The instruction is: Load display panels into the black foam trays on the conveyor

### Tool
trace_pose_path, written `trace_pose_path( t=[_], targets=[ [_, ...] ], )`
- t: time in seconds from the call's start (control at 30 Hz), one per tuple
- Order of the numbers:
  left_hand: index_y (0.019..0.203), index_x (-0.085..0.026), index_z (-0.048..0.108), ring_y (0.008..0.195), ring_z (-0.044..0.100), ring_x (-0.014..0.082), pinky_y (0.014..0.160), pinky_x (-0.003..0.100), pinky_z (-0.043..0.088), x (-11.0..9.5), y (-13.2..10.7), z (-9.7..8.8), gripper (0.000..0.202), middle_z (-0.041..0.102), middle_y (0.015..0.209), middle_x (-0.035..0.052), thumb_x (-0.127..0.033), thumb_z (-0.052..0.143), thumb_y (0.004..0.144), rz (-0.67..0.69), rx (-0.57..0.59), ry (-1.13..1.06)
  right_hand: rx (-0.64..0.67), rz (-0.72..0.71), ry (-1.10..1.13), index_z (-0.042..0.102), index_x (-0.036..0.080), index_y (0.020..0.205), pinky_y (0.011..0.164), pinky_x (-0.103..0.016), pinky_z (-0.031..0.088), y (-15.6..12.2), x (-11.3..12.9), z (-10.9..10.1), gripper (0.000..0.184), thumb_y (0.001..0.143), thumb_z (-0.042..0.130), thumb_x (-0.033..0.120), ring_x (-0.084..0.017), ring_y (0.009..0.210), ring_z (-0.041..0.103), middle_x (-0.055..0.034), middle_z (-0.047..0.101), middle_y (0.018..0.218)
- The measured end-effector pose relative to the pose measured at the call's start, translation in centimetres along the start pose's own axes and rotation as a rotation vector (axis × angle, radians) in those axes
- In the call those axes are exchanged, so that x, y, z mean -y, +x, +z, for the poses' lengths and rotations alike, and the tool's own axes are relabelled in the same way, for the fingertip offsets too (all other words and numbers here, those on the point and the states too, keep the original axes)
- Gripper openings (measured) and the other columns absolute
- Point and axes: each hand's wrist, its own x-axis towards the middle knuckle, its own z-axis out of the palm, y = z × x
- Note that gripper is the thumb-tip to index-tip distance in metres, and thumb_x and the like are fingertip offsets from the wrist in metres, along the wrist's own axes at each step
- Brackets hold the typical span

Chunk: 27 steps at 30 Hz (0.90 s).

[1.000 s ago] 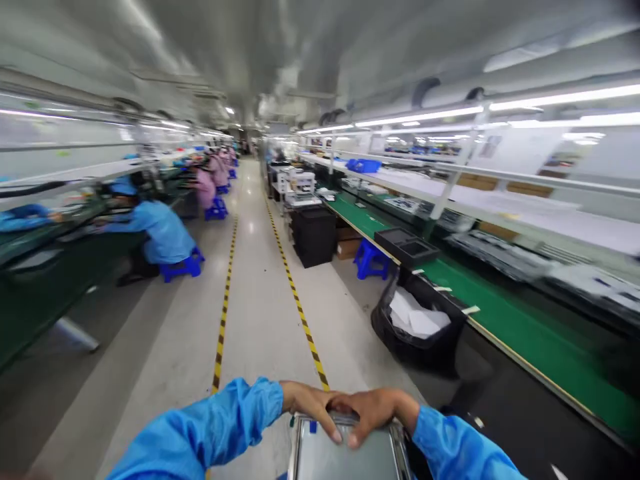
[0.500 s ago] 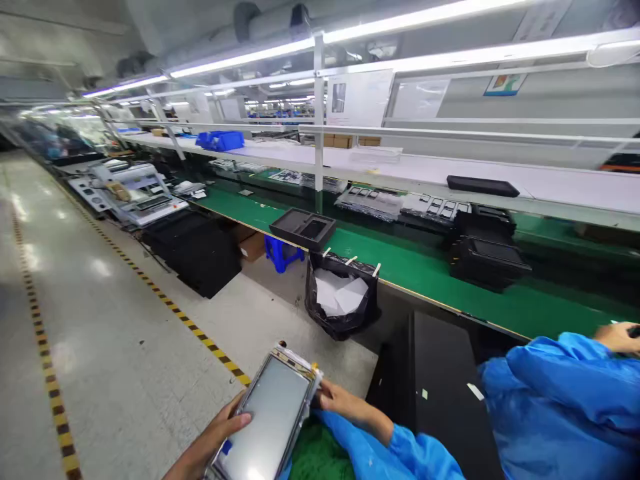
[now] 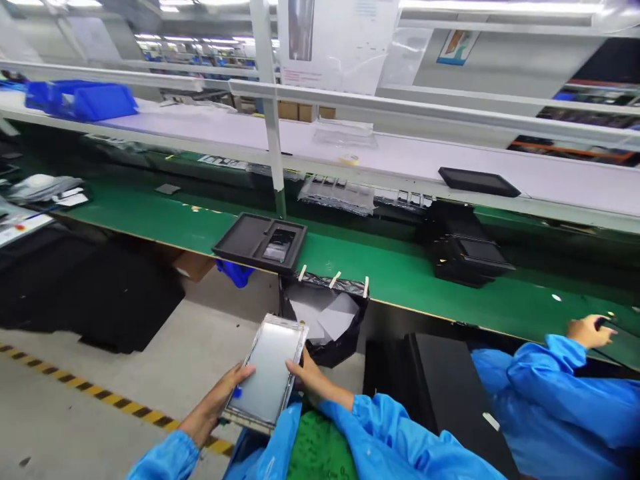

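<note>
Between my two hands is a stack of flat display panels (image 3: pixel 269 372), grey-faced with a silvery edge and a small blue tab near its lower left corner. My left hand (image 3: pixel 227 393) grips its left edge, thumb resting on the face. On the opposite edge my right hand (image 3: pixel 310 377) is closed, its thumb also on the face and its other fingers hidden underneath. The stack is held in the air, tilted, in front of the bench. Just beyond it hangs a black waste bag (image 3: pixel 345 347) with white sheets (image 3: pixel 340 317) inside.
A black foam tray (image 3: pixel 240 241) lies on the green bench (image 3: pixel 360 257), with stacked black trays (image 3: pixel 470 257) farther right. Beside me on the right, a co-worker's hand (image 3: pixel 590 331) holds something dark. A black box (image 3: pixel 460 393) stands between us. Blue bins (image 3: pixel 95 100) sit on the shelf.
My view has swung right and closer to the bench. The panel stack is now nearer the waste bag, still in both hands. My right thumb has come onto its face.
</note>
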Motion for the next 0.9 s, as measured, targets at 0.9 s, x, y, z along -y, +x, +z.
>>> trace_pose_path(
  t=[0.9],
  targets=[
    [0.119, -0.013, 0.069, 0.094, 0.078, 0.0306, 0.078, 0.035, 0.064, -16.4, 43.8, 25.2, 0.069, 0.08, 0.094, 0.0152, -0.043, 0.096, 0.064, 0.115, -0.041, -0.049, -0.523, -0.076, 0.101, 0.059, 0.019, 0.11, 0.089, -0.049, 0.061, 31.3, 18.6, -33.8, 0.077, 0.053, 0.086, 0.064, -0.034, 0.098, 0.077, -0.0123, 0.079, 0.093]
  ],
)
